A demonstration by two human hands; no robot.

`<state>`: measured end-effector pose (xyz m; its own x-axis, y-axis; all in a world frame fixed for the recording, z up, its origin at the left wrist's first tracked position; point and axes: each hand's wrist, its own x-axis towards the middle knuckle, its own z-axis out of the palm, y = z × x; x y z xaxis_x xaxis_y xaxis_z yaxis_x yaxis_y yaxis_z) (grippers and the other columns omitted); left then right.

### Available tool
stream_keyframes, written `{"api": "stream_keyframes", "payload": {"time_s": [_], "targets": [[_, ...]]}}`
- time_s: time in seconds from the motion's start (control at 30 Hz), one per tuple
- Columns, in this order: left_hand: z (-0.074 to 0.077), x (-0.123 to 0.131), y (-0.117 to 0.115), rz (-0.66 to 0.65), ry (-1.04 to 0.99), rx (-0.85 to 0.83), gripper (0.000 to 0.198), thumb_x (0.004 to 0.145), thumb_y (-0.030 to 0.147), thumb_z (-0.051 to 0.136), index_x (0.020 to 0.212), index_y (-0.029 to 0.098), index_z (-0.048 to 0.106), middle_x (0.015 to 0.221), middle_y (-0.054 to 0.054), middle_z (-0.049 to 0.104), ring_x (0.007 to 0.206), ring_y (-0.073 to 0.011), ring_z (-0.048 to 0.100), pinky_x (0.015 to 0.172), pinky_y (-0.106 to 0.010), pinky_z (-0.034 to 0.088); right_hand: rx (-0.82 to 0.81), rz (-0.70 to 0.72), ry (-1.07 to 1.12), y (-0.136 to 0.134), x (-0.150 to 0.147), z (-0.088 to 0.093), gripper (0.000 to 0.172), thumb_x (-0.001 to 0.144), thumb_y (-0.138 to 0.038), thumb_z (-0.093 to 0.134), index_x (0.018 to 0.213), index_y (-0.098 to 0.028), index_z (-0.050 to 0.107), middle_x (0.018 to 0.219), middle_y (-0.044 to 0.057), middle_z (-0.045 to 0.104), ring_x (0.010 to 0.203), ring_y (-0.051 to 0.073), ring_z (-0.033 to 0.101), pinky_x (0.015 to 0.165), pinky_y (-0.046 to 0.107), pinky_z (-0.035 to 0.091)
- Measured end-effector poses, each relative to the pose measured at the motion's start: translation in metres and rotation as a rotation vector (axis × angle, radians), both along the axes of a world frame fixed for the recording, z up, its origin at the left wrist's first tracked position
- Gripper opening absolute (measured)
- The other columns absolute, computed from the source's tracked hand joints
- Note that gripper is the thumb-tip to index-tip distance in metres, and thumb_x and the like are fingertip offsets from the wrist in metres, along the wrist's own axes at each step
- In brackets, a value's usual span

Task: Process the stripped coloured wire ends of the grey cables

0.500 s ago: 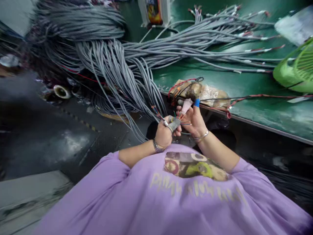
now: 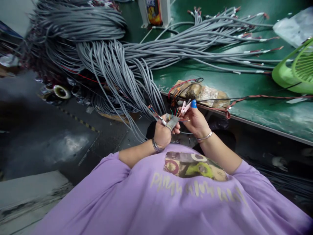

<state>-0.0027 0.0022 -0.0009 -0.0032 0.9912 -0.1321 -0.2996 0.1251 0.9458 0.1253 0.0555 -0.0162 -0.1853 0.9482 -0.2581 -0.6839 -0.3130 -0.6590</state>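
My left hand (image 2: pixel 162 133), with grey wrappings on its thumb and a finger, is closed around a grey cable end. Thin coloured wires (image 2: pixel 182 118) fan out from its fingertips towards the right hand. A second bunch of stripped wires with a white sleeve (image 2: pixel 162 121) sticks out on the other side of that hand. My right hand (image 2: pixel 198 123), its thumb tip wrapped in blue, pinches a small pink clothes peg (image 2: pixel 185 108) beside the fanned wires. Its fingers partly hide behind the wires, and whether the peg touches a wire I cannot tell.
Grey cables (image 2: pixel 117 65) hang in a thick bundle over the edge of the green table (image 2: pixel 256 107). A taped brown block (image 2: pixel 207 94) with red and black leads lies at that edge. A green fan (image 2: pixel 298 68) and a plastic bag (image 2: pixel 295 26) stand right.
The pink peg has turned in my right hand, and its two prongs now show. The right thumb has shifted slightly left. My left hand keeps its hold and moves only slightly left.
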Motion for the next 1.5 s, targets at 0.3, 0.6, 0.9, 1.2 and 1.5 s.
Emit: {"api": "stream_keyframes", "payload": {"time_s": [0.3,0.6,0.9,1.2,1.5], "targets": [[-0.005,0.0,0.001,-0.018,0.038,-0.019,0.041,0.074,0.053,0.076,0.077,0.018,0.056,0.059,0.004,0.064,0.042,-0.0057,0.056,0.038,-0.017,0.032,-0.064,-0.04,0.03,0.002,-0.004,0.0,0.045,0.074,-0.064,0.078,0.081,-0.021,0.066,0.075,-0.002,0.069,0.06,0.009,0.057,0.056,0.022,0.048],[-0.017,-0.013,-0.006,-0.084,0.074,-0.016,0.039,0.077,0.052,0.075,0.077,0.017,0.057,0.061,0.004,0.065,0.043,-0.0062,0.058,0.038,-0.016,0.034,0.016,0.433,-0.151,-0.006,0.025,-0.004,0.07,0.06,-0.086,0.068,0.076,-0.018,0.067,0.068,0.004,0.067,0.06,0.015,0.061,0.053,0.026,0.051],[-0.015,-0.017,-0.004,-0.332,0.212,-0.059,0.039,0.075,0.05,0.077,0.073,0.016,0.058,0.061,0.0,0.067,0.046,-0.0087,0.061,0.041,-0.017,0.039,0.199,0.425,-0.434,-0.015,0.033,0.013,0.042,0.056,-0.044,0.094,0.067,-0.015,0.067,0.057,-0.002,0.062,0.051,0.007,0.05,0.051,0.021,0.04],[-0.003,-0.014,0.001,-0.215,0.111,-0.156,0.042,0.068,0.051,0.08,0.069,0.016,0.058,0.056,0.0,0.065,0.042,-0.009,0.059,0.039,-0.017,0.037,0.335,0.264,-0.568,-0.027,0.04,0.013,0.046,0.069,-0.061,0.082,0.08,-0.017,0.072,0.071,0.002,0.068,0.062,0.012,0.058,0.06,0.025,0.05],[-0.005,-0.011,0.002,-0.166,-0.016,-0.2,0.047,0.061,0.054,0.085,0.073,0.015,0.06,0.06,-0.003,0.068,0.05,-0.0139,0.066,0.049,-0.022,0.051,0.267,0.019,-0.432,-0.041,0.014,-0.006,0.028,0.066,-0.04,0.089,0.076,-0.021,0.071,0.07,-0.001,0.065,0.061,0.01,0.052,0.059,0.026,0.045]]}}
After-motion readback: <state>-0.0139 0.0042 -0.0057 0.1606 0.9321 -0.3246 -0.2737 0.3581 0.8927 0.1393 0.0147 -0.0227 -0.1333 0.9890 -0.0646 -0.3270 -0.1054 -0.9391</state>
